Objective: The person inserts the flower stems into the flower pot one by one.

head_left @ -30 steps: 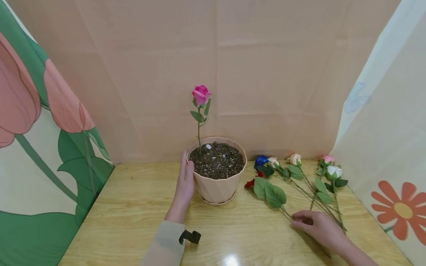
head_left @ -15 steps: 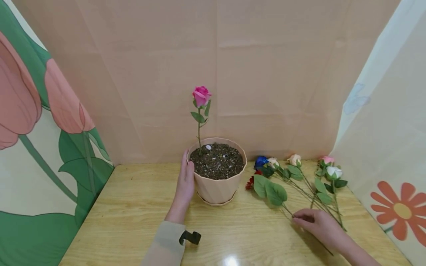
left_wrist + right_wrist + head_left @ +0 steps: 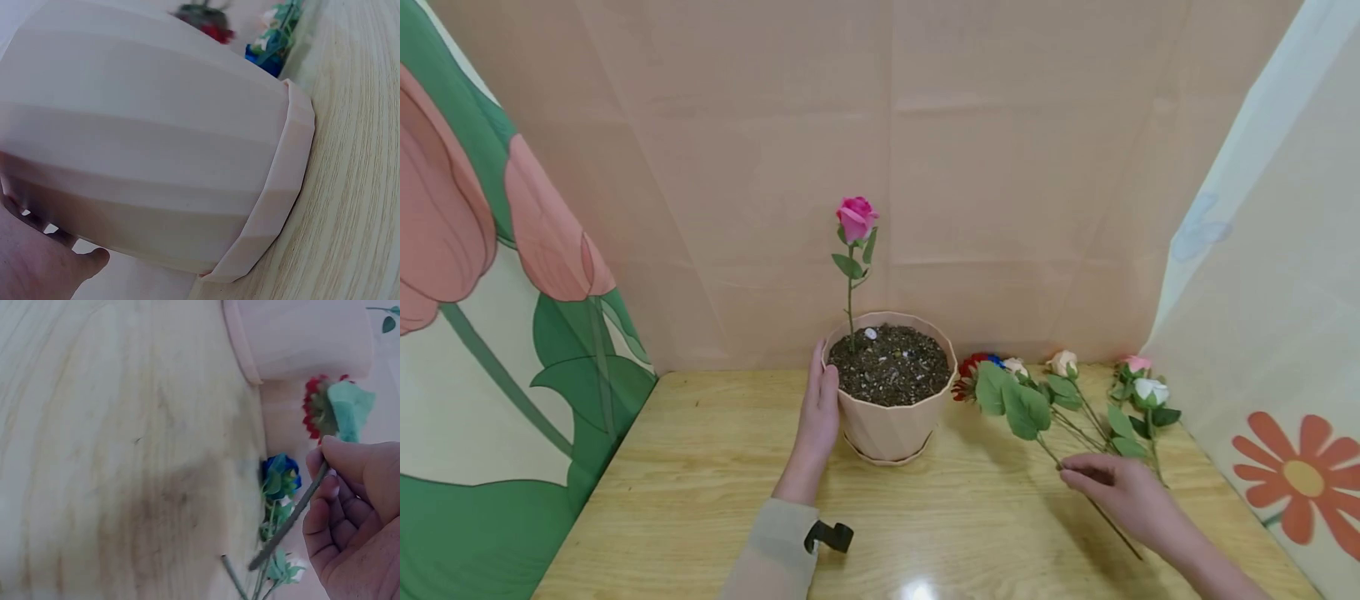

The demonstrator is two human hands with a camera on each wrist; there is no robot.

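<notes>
In the head view my left hand [image 3: 817,421] rests against the left side of a pale pink flowerpot [image 3: 891,427], fingers fairly straight along its wall. The pot stands upright in a saucer [image 3: 887,458] and holds dark soil; a pink rose [image 3: 857,220] rises from the soil at the left. My right hand [image 3: 1123,492] pinches the stem of a red flower [image 3: 970,377] with large green leaves [image 3: 1026,410]. In the right wrist view the stem [image 3: 290,519] runs between thumb and fingers, its cut end free above the table.
Several roses lie at the back right of the wooden table [image 3: 715,467], among them a white rose [image 3: 1152,390], a peach rose [image 3: 1063,363] and a pink rose [image 3: 1137,363]. The blue rose [image 3: 280,476] lies partly behind the red flower in the head view. Printed cloths surround the table.
My right hand has lifted the red flower off the table; its bloom has risen beside the pot and now covers much of the blue rose. The left hand stays on the pot.
</notes>
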